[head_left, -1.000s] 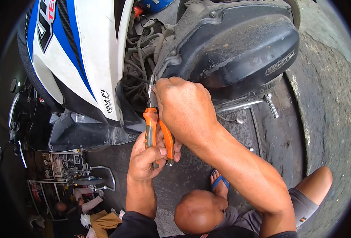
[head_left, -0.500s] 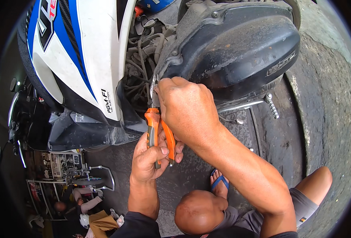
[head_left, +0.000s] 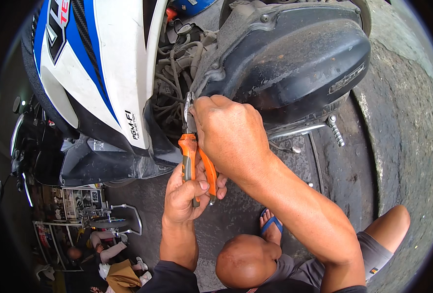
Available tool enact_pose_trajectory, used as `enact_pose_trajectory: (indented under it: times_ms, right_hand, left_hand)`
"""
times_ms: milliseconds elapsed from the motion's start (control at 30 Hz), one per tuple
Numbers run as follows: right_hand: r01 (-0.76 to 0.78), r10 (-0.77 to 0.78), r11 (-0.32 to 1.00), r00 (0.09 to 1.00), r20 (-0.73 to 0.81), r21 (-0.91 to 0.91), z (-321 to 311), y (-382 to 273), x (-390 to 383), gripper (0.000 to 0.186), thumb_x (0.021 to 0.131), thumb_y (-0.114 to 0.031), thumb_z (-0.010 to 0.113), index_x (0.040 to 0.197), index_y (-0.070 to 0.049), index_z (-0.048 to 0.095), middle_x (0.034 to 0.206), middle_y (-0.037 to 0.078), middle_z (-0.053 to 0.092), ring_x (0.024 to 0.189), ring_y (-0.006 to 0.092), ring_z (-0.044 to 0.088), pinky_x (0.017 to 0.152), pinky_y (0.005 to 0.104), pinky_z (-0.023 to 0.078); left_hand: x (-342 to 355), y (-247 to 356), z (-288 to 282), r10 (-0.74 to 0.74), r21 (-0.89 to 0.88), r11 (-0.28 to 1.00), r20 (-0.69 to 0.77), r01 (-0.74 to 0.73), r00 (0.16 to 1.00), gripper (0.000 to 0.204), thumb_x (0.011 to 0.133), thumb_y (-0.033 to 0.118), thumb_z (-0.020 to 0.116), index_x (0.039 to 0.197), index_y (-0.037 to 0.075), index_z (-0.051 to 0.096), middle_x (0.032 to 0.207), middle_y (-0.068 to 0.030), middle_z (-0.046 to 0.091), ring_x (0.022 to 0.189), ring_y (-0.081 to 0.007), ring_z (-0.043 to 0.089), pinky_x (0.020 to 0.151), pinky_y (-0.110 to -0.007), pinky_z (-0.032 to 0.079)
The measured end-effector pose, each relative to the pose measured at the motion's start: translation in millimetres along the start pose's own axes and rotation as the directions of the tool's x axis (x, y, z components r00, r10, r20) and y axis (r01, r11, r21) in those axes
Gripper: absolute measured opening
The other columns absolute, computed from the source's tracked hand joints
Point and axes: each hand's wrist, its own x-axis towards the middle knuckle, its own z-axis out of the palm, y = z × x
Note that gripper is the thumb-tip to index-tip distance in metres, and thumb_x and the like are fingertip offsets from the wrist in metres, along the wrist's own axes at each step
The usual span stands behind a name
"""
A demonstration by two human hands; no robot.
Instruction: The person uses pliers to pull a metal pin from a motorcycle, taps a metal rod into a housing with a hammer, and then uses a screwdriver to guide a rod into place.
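My left hand point(head_left: 187, 195) is wrapped round the orange-and-grey handles of metal pliers point(head_left: 189, 156), low between the scooter's bodywork and me. The pliers' jaws point up into the opening beside the dusty black engine cover point(head_left: 299, 58), at its lower-left edge. My right hand point(head_left: 231, 134) is closed just right of the jaws, knuckles up, its fingertips hidden at the cover's edge; what they grip cannot be made out. Grey hoses point(head_left: 175, 73) and grimy engine parts show in the opening, left of the cover. A white, blue and black side panel point(head_left: 109, 63) borders it.
The kick lever point(head_left: 334, 127) sticks out below the cover. My bent knees point(head_left: 248, 259) and sandalled foot point(head_left: 270, 224) are at the bottom. At lower left are other people point(head_left: 109, 249), a wheeled metal stand point(head_left: 128, 219) and shelving. A blue container point(head_left: 189, 5) sits at the top.
My left hand and the pliers' handles have shifted very slightly right since a second ago. My right hand stays at the same spot by the cover's edge.
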Motion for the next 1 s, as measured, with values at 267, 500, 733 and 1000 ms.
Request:
enact_pose_trajectory:
  times_ms: [267,500,733,1000]
  right_hand:
    - [-0.001,0.001,1.0,1.0,-0.004,-0.003,0.9,0.2,1.5,0.016,0.092,-0.012,0.066,0.083,0.001,0.066,0.073,0.018,0.067,0.064,0.038,0.069,0.058,0.0449,0.057]
    - [-0.017,0.018,0.997,1.0,-0.006,0.07,-6.8,5.4,1.8,0.018,0.095,-0.015,0.066,0.09,0.003,0.069,0.076,0.021,0.068,0.065,0.0397,0.069,0.059,0.0464,0.056]
    - [-0.586,0.6,0.769,0.799,0.026,0.255,-47.1,30.4,-100.5,0.021,0.097,-0.016,0.067,0.105,0.003,0.074,0.088,0.023,0.074,0.081,0.0378,0.075,0.071,0.0427,0.059]
    - [-0.663,0.675,0.722,0.738,0.009,0.2,-62.5,56.3,-168.2,0.019,0.093,-0.007,0.072,0.109,0.003,0.073,0.084,0.014,0.074,0.077,0.0181,0.072,0.071,0.0303,0.056]
  left_hand:
    - [3.2,-4.8,0.8,0.011,0.006,1.0,0.001,-0.011,1.0,0.068,0.073,0.004,0.054,0.139,-0.008,0.042,0.116,-0.0179,0.059,0.089,-0.0244,0.06,0.068,-0.037,0.052]
    - [7.0,-8.2,4.3,0.001,-0.081,0.997,0.0,-0.001,1.0,0.07,0.073,0.001,0.052,0.143,-0.005,0.042,0.116,-0.0163,0.058,0.086,-0.0223,0.057,0.067,-0.034,0.049]
    - [3.3,-9.0,-12.7,-0.043,-0.161,0.986,0.055,0.052,0.998,0.069,0.074,0.0,0.054,0.142,-0.005,0.044,0.112,-0.0148,0.053,0.087,-0.0214,0.056,0.066,-0.032,0.049]
    - [-1.3,-16.4,0.0,-0.054,-0.09,0.994,0.121,0.066,0.991,0.068,0.074,-0.001,0.057,0.141,-0.004,0.044,0.109,-0.0131,0.053,0.086,-0.0187,0.055,0.066,-0.03,0.048]
